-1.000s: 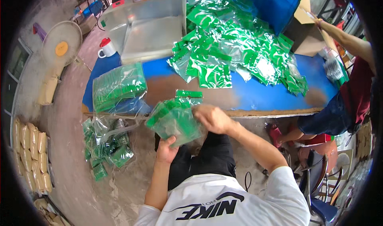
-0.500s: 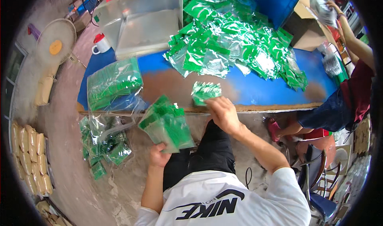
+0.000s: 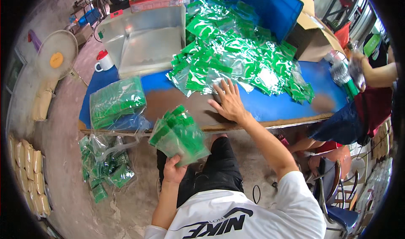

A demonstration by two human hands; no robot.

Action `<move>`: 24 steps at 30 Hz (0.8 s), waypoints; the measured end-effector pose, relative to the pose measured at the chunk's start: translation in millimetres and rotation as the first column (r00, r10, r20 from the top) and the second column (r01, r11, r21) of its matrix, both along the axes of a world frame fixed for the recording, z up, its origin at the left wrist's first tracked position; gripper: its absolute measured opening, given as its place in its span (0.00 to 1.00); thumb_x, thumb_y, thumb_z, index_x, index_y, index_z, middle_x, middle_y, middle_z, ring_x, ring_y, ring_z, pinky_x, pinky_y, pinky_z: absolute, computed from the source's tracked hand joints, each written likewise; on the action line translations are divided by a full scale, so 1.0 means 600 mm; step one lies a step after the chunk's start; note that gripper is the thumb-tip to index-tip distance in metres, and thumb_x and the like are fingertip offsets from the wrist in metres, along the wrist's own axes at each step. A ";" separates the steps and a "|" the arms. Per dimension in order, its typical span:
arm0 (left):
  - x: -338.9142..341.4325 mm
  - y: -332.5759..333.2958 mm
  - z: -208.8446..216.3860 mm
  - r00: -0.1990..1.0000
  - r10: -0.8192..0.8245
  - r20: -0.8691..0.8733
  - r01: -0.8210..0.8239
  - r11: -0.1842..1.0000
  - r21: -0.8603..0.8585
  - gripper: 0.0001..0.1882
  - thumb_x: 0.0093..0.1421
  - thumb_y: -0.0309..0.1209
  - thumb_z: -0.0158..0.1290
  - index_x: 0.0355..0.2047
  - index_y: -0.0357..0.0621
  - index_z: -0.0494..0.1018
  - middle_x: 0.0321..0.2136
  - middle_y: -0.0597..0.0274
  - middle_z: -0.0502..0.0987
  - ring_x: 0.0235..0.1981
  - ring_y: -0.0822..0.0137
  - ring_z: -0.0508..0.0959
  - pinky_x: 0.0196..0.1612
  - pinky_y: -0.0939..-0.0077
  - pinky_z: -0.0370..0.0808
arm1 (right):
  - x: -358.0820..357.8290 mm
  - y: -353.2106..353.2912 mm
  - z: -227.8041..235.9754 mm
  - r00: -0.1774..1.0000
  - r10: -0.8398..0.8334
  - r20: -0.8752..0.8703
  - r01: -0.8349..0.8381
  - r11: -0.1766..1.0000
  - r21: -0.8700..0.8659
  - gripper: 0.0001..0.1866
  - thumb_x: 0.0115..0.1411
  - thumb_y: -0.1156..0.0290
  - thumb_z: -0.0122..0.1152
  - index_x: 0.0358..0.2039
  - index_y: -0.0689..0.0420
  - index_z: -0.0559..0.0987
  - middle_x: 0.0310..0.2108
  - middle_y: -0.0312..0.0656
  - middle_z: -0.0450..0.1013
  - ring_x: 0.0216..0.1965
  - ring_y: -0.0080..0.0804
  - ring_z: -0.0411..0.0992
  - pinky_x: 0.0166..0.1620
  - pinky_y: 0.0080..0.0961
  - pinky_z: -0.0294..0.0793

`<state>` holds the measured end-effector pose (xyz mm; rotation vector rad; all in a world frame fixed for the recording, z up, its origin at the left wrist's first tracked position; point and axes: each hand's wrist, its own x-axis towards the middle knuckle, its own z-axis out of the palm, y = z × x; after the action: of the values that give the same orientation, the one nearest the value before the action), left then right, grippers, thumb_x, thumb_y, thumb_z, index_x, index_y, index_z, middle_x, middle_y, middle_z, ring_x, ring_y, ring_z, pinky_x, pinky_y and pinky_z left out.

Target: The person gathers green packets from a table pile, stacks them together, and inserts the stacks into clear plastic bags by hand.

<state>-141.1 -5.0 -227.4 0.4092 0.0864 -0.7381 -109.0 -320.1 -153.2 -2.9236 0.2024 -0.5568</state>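
Note:
Low over my lap, my left hand [image 3: 174, 170] is closed on the lower end of a fanned stack of green and clear plastic packets [image 3: 179, 131]. My right hand [image 3: 232, 105] lies over the front part of the blue, brown-worn table [image 3: 162, 96], its fingers spread and nothing seen in it. Its fingertips are at the near edge of a large heap of shiny green packets [image 3: 240, 49]. To the left on the table rests a clear bag [image 3: 119, 101] filled with stacked green packets. Its loose plastic hangs over the table edge.
Behind are a grey metal tray [image 3: 154, 44], a tipped blue bin [image 3: 270, 11] and a cardboard box [image 3: 310, 36]. A red-lidded mug [image 3: 103, 61] stands at left. More bagged packets [image 3: 107, 169] lie on the floor. At right, another person's arm [image 3: 377, 75] handles clear packaging beside a chair [image 3: 339, 215].
My right hand has let go of a green packet and moved forward to the heap, fingers spreading. The left hand's fan looks fuller. The view has shifted slightly.

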 end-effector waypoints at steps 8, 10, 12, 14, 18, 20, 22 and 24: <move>0.011 -0.008 0.000 0.999 0.029 0.017 -0.031 0.996 0.078 0.28 0.53 0.19 0.58 0.56 0.40 0.68 0.52 0.60 0.75 0.55 0.61 0.75 0.60 0.60 0.71 | -0.055 0.095 0.019 0.891 0.454 0.015 -0.416 0.801 0.431 0.14 0.65 0.68 0.55 0.47 0.62 0.77 0.45 0.55 0.75 0.48 0.55 0.73 0.53 0.43 0.71; 0.015 -0.003 -0.005 0.998 0.061 -0.012 -0.060 0.992 0.110 0.28 0.54 0.20 0.58 0.57 0.40 0.68 0.51 0.60 0.75 0.55 0.60 0.75 0.60 0.61 0.71 | 0.029 0.093 0.037 0.941 0.239 0.240 -0.309 0.896 0.318 0.15 0.65 0.67 0.55 0.47 0.63 0.75 0.41 0.54 0.75 0.43 0.56 0.72 0.49 0.46 0.72; 0.013 -0.003 -0.006 0.999 0.044 -0.006 -0.043 0.993 0.105 0.28 0.54 0.20 0.58 0.57 0.41 0.68 0.51 0.60 0.75 0.55 0.61 0.75 0.60 0.61 0.71 | 0.099 0.059 0.019 0.942 0.150 0.298 -0.181 0.981 0.076 0.26 0.63 0.57 0.59 0.55 0.62 0.71 0.56 0.54 0.69 0.56 0.53 0.67 0.57 0.44 0.68; 0.010 0.009 -0.013 0.999 0.045 -0.001 -0.045 0.994 0.097 0.29 0.53 0.20 0.58 0.57 0.42 0.68 0.51 0.61 0.75 0.54 0.61 0.75 0.60 0.61 0.71 | 0.097 0.037 0.003 0.976 0.213 0.042 -0.209 0.974 -0.086 0.29 0.62 0.53 0.59 0.56 0.61 0.71 0.60 0.53 0.67 0.59 0.51 0.65 0.60 0.44 0.65; 0.006 0.045 -0.048 0.994 0.098 0.039 -0.104 0.974 0.200 0.29 0.52 0.22 0.57 0.56 0.40 0.69 0.53 0.59 0.75 0.56 0.58 0.74 0.61 0.54 0.70 | -0.020 0.047 0.022 0.928 0.369 -0.058 -0.371 0.928 -0.029 0.28 0.60 0.56 0.64 0.54 0.61 0.72 0.60 0.52 0.66 0.61 0.50 0.64 0.62 0.45 0.64; 0.007 0.072 -0.063 0.999 -0.010 -0.034 0.013 0.997 0.082 0.32 0.48 0.17 0.59 0.57 0.44 0.70 0.52 0.60 0.76 0.56 0.58 0.74 0.61 0.58 0.70 | -0.083 0.050 0.019 0.858 0.513 -0.027 -0.513 0.858 -0.015 0.23 0.60 0.63 0.66 0.51 0.61 0.72 0.53 0.51 0.72 0.55 0.47 0.70 0.57 0.37 0.70; 0.006 0.060 -0.026 0.999 -0.008 -0.049 0.012 0.997 0.072 0.32 0.48 0.20 0.60 0.56 0.42 0.70 0.50 0.58 0.77 0.56 0.56 0.74 0.62 0.55 0.68 | -0.121 0.079 0.007 0.933 0.337 0.127 -0.361 0.874 0.326 0.21 0.61 0.67 0.65 0.51 0.61 0.71 0.48 0.49 0.74 0.50 0.43 0.73 0.53 0.31 0.72; 0.008 0.045 -0.013 0.989 -0.144 -0.017 0.134 0.952 -0.276 0.31 0.48 0.24 0.61 0.55 0.40 0.71 0.50 0.57 0.77 0.57 0.56 0.74 0.64 0.53 0.65 | -0.124 0.133 0.000 0.968 -0.143 0.205 -0.139 0.373 0.917 0.17 0.66 0.73 0.60 0.52 0.58 0.68 0.34 0.39 0.77 0.34 0.29 0.76 0.40 0.19 0.74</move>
<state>-136.2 22.1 -235.1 0.1375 -0.0111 -0.8839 -183.2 -240.3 -153.0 -1.6833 0.3463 -0.5459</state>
